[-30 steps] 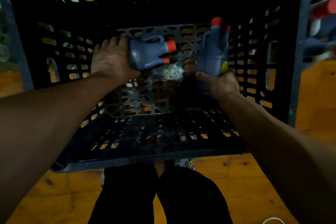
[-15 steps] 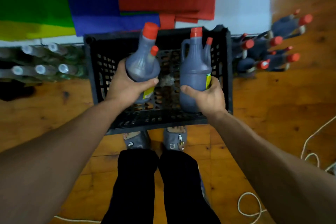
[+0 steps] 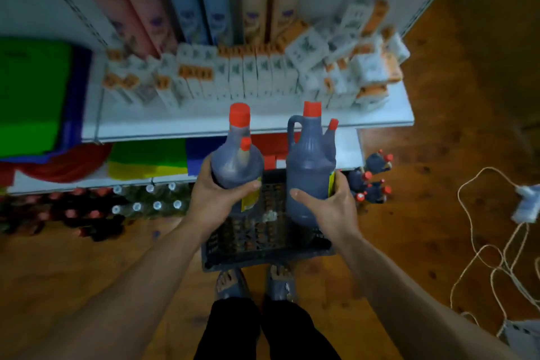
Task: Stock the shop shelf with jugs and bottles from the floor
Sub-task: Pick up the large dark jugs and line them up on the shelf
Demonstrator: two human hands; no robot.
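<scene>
The person is straightening up from the crate point(image 3: 263, 251), so both jugs are rising before the shelf point(image 3: 204, 126): the left hand point(image 3: 217, 199) is gripping the left jug point(image 3: 236, 161) round its belly, and the right jug point(image 3: 309, 166) is standing upright in the right hand point(image 3: 327, 207), clasped and ready for shelving.

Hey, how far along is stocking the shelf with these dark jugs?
Done: the black slatted plastic crate shows no jugs inside. In hand: the left hand grips one dark red-capped plastic jug, the right hand a handled dark jug, both upright. Left: no such jug stands on the white shelf, and a cluster of dark red-capped jugs lies on the wooden floor right of the crate.
</scene>
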